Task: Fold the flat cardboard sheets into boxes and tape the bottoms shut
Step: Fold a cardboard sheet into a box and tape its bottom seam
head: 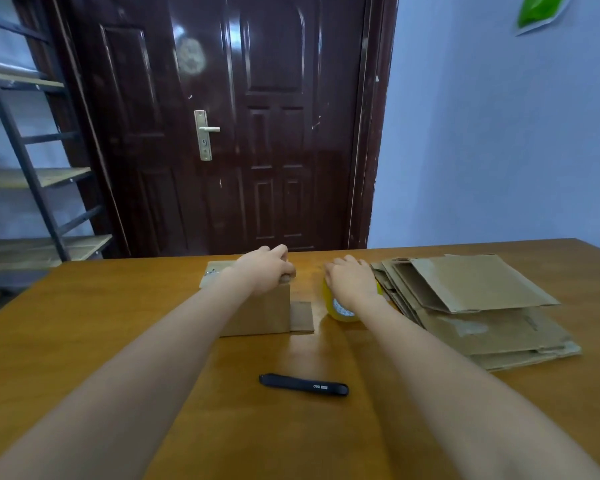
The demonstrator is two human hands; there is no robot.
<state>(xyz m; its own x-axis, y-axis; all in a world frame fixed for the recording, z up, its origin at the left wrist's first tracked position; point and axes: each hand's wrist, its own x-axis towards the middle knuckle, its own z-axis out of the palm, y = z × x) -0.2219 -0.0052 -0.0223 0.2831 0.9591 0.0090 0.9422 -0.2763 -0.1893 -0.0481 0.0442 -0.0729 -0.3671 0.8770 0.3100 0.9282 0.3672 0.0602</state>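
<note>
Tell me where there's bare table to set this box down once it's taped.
Free: the table left of the box, and the near strip around the black cutter. Crowded: between box and cardboard stack, where the right hand grips the tape roll.

You get soft, even, slightly dim indoor light. Glare streaks the glossy door (222,116) and sheens the table (84,323) between your arms. Shadows are faint. Wide-angle distortion bends the shelf (32,178) and stretches your forearms at the edges. Detail is mildly soft throughout.

Yellow tape roll (340,311), brown box (260,315)
</note>
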